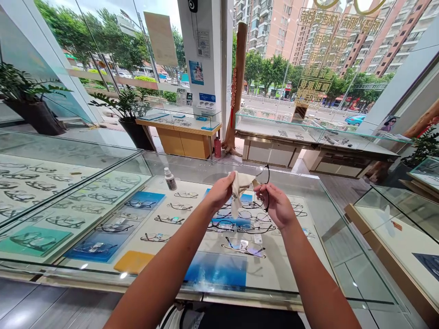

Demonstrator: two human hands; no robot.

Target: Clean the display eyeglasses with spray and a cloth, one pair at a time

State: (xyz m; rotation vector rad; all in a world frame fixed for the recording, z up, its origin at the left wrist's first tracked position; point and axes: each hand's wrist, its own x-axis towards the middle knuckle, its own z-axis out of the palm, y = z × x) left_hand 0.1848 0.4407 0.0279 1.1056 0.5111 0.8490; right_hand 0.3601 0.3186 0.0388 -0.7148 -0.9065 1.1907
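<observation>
Glass display case: eyeglasses inside. Left hand grips cream cloth, print illegible. Right hand grasps eyeglass frame.

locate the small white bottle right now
The small white bottle stands on the glass counter, in the head view's left half, left of the left hand.

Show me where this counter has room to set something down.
Bare-looking: the counter between the bottle and left hand, and over the front blue board, right of the orange pad. Crowded: beneath the right hand, where glasses lie in rows.
</observation>
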